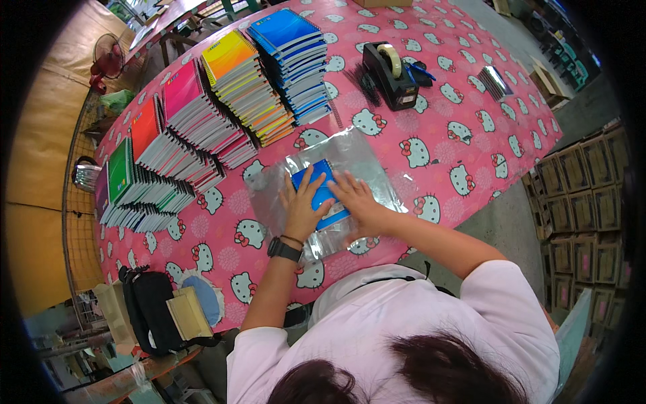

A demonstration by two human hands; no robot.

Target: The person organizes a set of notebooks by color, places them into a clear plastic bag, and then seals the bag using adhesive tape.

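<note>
A small blue spiral notebook (323,194) lies on clear plastic sheeting (367,153) near the table's front edge. My left hand (305,204) rests flat on its cover, fingers spread. Against the notebook's right side and the plastic, my right hand (361,205) is laid with its fingers stretched out. Neither hand grips anything. Whether the notebook is inside the plastic or on top of it, I cannot tell. A dark watch (285,250) is on my left wrist.
Tall stacks of spiral notebooks stand left and ahead, including blue (286,30), yellow (230,57), pink (183,87), red (147,124) and green (121,172). Beyond the plastic sits a black tape dispenser (390,81). A black bag (149,310) is at the left; boxes (582,215) are piled right.
</note>
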